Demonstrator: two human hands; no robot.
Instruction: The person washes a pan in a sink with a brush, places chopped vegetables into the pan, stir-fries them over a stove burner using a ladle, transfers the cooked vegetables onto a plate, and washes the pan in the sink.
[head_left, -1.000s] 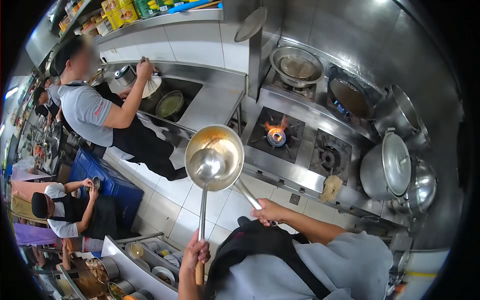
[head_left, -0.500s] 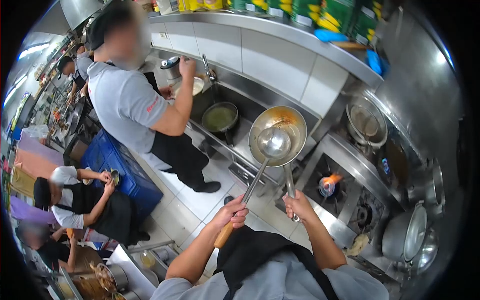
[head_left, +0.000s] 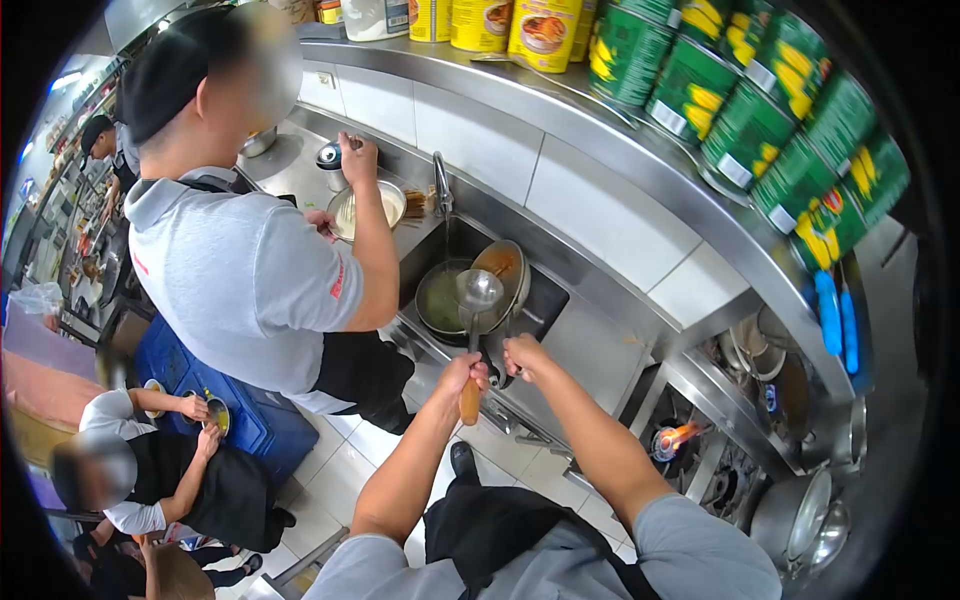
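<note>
My left hand is wrapped around the handle of a metal ladle, below which a wooden grip end sticks out. In my right hand is the handle of a stained steel frying pan. The frying pan tilts over the sink, with the ladle's bowl in front of it. Just left of it, a dark pan with greenish liquid stands in the sink, beneath a tap. Whether the two pans touch I cannot tell.
A co-worker stands close on my left, holding a whisk in a bowl. To the right, a stove burner is lit. Green cans line the shelf above. A blue crate stands behind the co-worker.
Both my hands have moved forward, carrying the frying pan and ladle from beside the stove to over the sink. The frying pan is now tilted. My view has shifted closer to the sink.
</note>
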